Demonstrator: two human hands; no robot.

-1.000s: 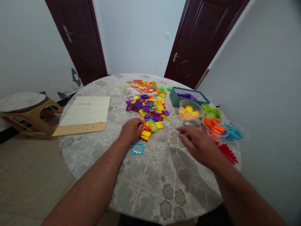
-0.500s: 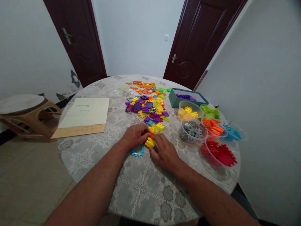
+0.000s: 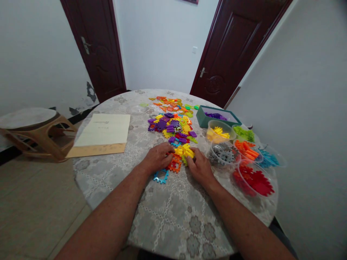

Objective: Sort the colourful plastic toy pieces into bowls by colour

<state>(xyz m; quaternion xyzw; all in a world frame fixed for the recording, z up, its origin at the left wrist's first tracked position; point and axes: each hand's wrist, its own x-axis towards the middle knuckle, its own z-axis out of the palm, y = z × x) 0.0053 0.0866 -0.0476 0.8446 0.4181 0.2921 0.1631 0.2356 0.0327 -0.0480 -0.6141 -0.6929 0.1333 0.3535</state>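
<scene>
Both hands meet at the near edge of the pile of plastic pieces [image 3: 173,124] on the round table [image 3: 173,216]. The left hand [image 3: 158,156] has its fingers curled together, tips against an orange piece [image 3: 175,165]. The right hand [image 3: 200,167] lays its fingers, held together, on a cluster of yellow pieces [image 3: 185,150] (whether either hand truly grips, I cannot tell). A blue frame piece [image 3: 161,176] lies just near of the left hand. A bowl of grey pieces [image 3: 213,157] stands just right of the right hand.

Head-worn view, forward and down, close over the round table [image 3: 173,216].
</scene>
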